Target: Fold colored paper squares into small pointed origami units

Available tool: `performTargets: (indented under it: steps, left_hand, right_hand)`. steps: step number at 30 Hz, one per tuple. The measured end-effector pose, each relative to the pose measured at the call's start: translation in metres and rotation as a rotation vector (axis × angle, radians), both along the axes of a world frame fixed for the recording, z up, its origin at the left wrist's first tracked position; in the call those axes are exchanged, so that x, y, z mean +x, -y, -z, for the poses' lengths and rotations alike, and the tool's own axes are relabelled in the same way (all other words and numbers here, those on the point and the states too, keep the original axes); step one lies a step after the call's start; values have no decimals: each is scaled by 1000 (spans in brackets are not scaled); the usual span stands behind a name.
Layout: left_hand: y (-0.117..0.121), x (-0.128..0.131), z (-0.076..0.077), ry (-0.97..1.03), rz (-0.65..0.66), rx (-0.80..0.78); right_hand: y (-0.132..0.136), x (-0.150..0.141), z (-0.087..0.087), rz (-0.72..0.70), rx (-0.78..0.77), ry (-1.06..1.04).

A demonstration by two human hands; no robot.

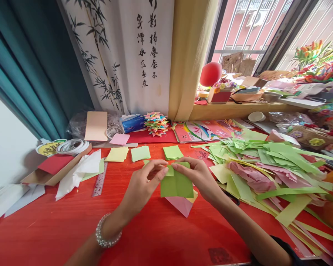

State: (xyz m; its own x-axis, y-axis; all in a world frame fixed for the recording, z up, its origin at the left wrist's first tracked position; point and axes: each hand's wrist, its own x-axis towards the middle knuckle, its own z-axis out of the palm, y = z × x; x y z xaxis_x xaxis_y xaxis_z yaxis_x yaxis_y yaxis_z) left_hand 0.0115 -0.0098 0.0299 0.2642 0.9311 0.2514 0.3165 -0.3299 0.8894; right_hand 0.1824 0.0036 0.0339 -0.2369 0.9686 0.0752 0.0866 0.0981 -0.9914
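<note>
Both hands pinch the upper edge of a creased green paper square [180,184], held above the table. At its top left, my left hand [147,181] has thumb and forefinger together by a small folded flap [170,170]. My right hand [194,173] grips the top edge farther right. Below the green sheet, a pink paper piece [180,207] with a yellow corner [194,195] lies on the table, partly covered. Just behind the hands sit stacks of green squares [172,152], pale green squares [140,153] and yellow squares [117,154].
The red table [72,232] carries a heap of paper strips [266,159] on the right. To the left are a ruler [100,181], crumpled tissue [77,171] and a cardboard tray [58,166]. A folded-paper cluster [156,124] and a tissue pack [132,123] stand at the back.
</note>
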Motion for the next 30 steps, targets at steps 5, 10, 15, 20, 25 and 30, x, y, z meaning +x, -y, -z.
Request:
performTargets:
  steps: [5, 10, 15, 20, 25, 30]
  left_hand:
    - [-6, -1, 2, 46, 110, -246]
    - [-8, -1, 5, 102, 115, -284]
    - [-6, 0, 4, 95, 95, -284]
    - [-6, 2, 4, 102, 100, -295]
    - [-8, 3, 5, 120, 119, -332]
    - [-6, 2, 6, 81, 116, -318]
  right_hand:
    - [-1, 1, 1, -17, 61, 20]
    - [-2, 0, 2, -34, 40, 28]
    - [0, -2, 2, 16, 21, 57]
    - [1, -1, 4, 25, 53, 88]
    - [-1, 2, 5, -5, 47, 117]
    - [-1, 2, 3, -26, 86, 156]
